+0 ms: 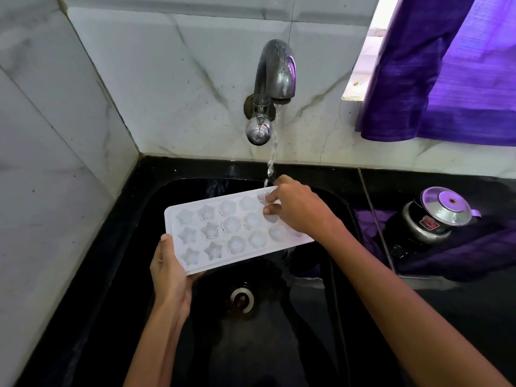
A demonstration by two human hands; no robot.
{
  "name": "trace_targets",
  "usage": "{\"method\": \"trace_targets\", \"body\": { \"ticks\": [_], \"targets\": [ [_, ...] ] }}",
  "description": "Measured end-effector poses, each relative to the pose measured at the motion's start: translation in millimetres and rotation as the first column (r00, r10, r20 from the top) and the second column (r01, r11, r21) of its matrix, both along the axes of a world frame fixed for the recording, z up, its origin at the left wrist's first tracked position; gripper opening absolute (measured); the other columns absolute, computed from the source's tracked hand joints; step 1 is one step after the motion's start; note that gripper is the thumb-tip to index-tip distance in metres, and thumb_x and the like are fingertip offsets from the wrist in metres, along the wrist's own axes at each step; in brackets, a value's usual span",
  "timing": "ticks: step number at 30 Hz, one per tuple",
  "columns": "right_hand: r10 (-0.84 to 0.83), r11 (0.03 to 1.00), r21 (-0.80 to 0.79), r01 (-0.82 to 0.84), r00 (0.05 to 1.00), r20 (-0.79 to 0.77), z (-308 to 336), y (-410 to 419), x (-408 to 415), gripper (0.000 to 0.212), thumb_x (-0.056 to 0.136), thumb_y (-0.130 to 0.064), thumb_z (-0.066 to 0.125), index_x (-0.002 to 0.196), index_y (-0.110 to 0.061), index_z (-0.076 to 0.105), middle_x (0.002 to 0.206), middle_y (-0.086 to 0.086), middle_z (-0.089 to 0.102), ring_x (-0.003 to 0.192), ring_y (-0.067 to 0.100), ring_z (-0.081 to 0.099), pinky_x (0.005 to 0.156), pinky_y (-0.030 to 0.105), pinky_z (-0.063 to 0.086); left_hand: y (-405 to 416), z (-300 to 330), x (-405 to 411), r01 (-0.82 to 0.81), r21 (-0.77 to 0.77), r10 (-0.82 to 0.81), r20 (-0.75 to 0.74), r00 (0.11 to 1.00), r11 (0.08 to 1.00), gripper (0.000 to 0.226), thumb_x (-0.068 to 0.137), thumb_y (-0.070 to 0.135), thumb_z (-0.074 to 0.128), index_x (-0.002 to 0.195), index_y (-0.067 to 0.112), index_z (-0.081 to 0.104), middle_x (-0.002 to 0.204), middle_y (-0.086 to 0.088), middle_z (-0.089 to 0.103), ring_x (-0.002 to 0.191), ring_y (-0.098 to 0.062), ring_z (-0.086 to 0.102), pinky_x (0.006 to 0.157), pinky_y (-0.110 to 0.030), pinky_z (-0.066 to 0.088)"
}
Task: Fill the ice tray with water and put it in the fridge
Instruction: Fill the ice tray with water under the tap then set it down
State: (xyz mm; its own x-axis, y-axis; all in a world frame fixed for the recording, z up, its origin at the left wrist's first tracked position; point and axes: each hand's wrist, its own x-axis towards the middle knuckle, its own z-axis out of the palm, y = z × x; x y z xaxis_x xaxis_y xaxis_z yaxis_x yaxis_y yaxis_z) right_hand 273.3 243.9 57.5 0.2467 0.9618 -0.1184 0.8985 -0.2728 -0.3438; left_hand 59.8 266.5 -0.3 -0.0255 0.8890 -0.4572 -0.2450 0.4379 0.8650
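Glossy black sink; hands grip white star-moulded ice tray.

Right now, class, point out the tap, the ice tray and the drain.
tap (275, 69): head view, on the curved spout.
ice tray (217, 230): head view, on a middle mould.
drain (241, 298): head view, on its metal ring.

A home kitchen. A wall tap runs over a black sink under marble tiles; a pressure cooker sits on the counter
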Motion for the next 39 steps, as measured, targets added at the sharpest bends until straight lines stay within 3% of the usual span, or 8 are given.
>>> {"method": "trace_targets", "body": {
  "ticks": [4, 11, 17, 21, 24, 27, 32, 39],
  "targets": [
    [-0.016, 0.999, 0.041, 0.016, 1.0, -0.014, -1, 1, 0, 0.019, 0.087, -0.027, 0.067, 0.102, -0.017, 0.072, 0.127, 0.0, 0.051, 0.099, 0.024, 0.056, 0.075, 0.03, 0.037, -2, -1, 2, 0.001, 0.01, -0.001, 0.004, 1.0, 1.0, 0.038, 0.101, 0.039, 0.036, 0.12, 0.015, 0.059, 0.104, -0.005, 0.071, 0.086, -0.021, 0.071, 0.056, -0.031, 0.059],
    [0.004, 0.999, 0.045, -0.007, 0.998, 0.068, -12, 1, -3, 0.024, 0.092, -0.025, 0.059, 0.116, -0.026, 0.066, 0.131, -0.002, 0.045, 0.1, 0.026, 0.053, 0.067, 0.033, 0.037, 2, -1, 2, 0.014, 0.034, -0.014, -0.016, 1.0, 0.999, 0.04, 0.101, 0.04, 0.035, 0.122, 0.016, 0.058, 0.109, -0.006, 0.07, 0.094, -0.023, 0.07, 0.065, -0.035, 0.06],
    [-0.145, 0.952, 0.225, 0.207, 0.953, -0.264, -13, 7, 5, 0.014, 0.075, -0.026, 0.079, 0.086, -0.018, 0.075, 0.13, -0.008, 0.057, 0.115, 0.017, 0.055, 0.093, 0.039, 0.046, 9, 1, 2, -0.017, 0.04, 0.017, -0.017, 1.0, 0.999, 0.04, 0.101, 0.04, 0.036, 0.122, 0.015, 0.059, 0.11, -0.006, 0.07, 0.094, -0.023, 0.07, 0.063, -0.034, 0.06],
    [-0.06, 0.946, 0.255, 0.198, 0.885, -0.463, -14, 7, 11, 0.031, 0.073, -0.03, 0.08, 0.098, -0.016, 0.072, 0.116, -0.015, 0.061, 0.12, 0.006, 0.049, 0.107, 0.036, 0.038, 14, 3, 0, -0.047, 0.06, 0.048, -0.009, 0.999, 0.997, 0.038, 0.101, 0.039, 0.037, 0.12, 0.016, 0.06, 0.104, -0.003, 0.071, 0.085, -0.018, 0.071, 0.057, -0.03, 0.059],
    [0.065, 0.991, 0.134, -0.014, 0.918, -0.39, -19, 2, 13, 0.023, 0.079, -0.041, 0.071, 0.095, -0.025, 0.074, 0.154, -0.005, 0.022, 0.142, 0.016, 0.022, 0.111, 0.037, 0.03, 16, 4, 0, -0.059, 0.059, 0.059, -0.003, 0.998, 0.996, 0.036, 0.101, 0.039, 0.037, 0.118, 0.017, 0.06, 0.104, -0.003, 0.071, 0.086, -0.018, 0.071, 0.057, -0.031, 0.059],
    [0.148, 0.988, 0.08, -0.13, 0.944, -0.296, -27, -1, 10, 0.034, 0.085, -0.045, 0.062, 0.113, -0.027, 0.068, 0.159, -0.003, 0.006, 0.147, 0.02, -0.004, 0.116, 0.049, 0.022, 18, 5, 0, -0.056, 0.065, 0.056, -0.007, 0.998, 0.996, 0.034, 0.101, 0.04, 0.037, 0.113, 0.02, 0.061, 0.1, 0.0, 0.072, 0.083, -0.016, 0.071, 0.054, -0.029, 0.057],
    [0.066, 0.992, 0.127, -0.028, 0.95, -0.304, -24, -1, 8, 0.027, 0.081, -0.042, 0.069, 0.098, -0.022, 0.074, 0.155, -0.009, 0.021, 0.146, 0.016, 0.011, 0.111, 0.052, 0.03, 18, 4, 1, -0.038, 0.063, 0.039, -0.012, 0.999, 0.997, 0.035, 0.101, 0.04, 0.037, 0.115, 0.019, 0.061, 0.1, -0.001, 0.072, 0.085, -0.018, 0.071, 0.059, -0.032, 0.057],
    [0.146, 0.987, 0.078, -0.138, 0.983, -0.11, -24, -5, 10, 0.03, 0.09, -0.037, 0.059, 0.117, -0.027, 0.066, 0.159, -0.006, 0.003, 0.146, 0.023, 0.002, 0.113, 0.047, 0.027, 20, 7, 3, -0.005, 0.058, 0.006, -0.022, 1.0, 0.998, 0.033, 0.101, 0.039, 0.037, 0.114, 0.021, 0.06, 0.101, -0.001, 0.072, 0.087, -0.019, 0.071, 0.066, -0.037, 0.056]
  ]
}}
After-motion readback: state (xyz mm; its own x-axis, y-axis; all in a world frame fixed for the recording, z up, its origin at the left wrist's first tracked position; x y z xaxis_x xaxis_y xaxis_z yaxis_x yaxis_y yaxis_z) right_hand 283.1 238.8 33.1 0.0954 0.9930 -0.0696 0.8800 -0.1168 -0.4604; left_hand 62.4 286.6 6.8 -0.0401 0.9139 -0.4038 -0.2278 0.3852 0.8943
